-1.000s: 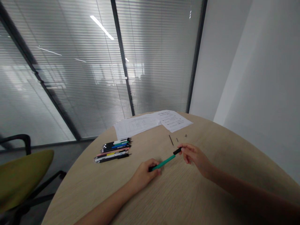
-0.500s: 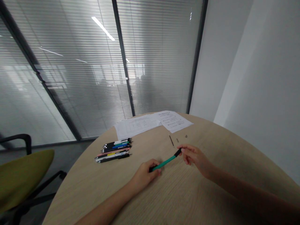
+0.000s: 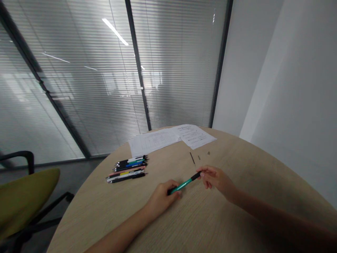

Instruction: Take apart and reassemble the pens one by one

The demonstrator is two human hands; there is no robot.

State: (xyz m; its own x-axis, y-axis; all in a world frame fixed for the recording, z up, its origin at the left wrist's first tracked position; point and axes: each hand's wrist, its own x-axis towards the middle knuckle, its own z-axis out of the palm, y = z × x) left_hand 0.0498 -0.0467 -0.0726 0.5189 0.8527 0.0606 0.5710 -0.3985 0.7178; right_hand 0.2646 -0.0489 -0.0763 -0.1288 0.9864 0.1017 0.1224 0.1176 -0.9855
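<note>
A green pen (image 3: 184, 183) with a black end lies slanted just above the round wooden table (image 3: 105, 225), held at both ends. My left hand (image 3: 162, 196) grips its lower end. My right hand (image 3: 214, 177) pinches the black tip at the upper end. Beyond the right hand lie a thin black refill (image 3: 192, 158) and two small loose parts (image 3: 199, 157), apart from both hands.
A row of several pens (image 3: 129, 168) lies to the left on the table. Two printed sheets (image 3: 171, 137) rest at the far edge. An olive-green office chair (image 3: 23, 196) stands at the left. Glass walls with blinds are behind, a white wall on the right.
My right hand and the pen's black end have dropped slightly lower and closer to me. The left hand has stayed in place.
</note>
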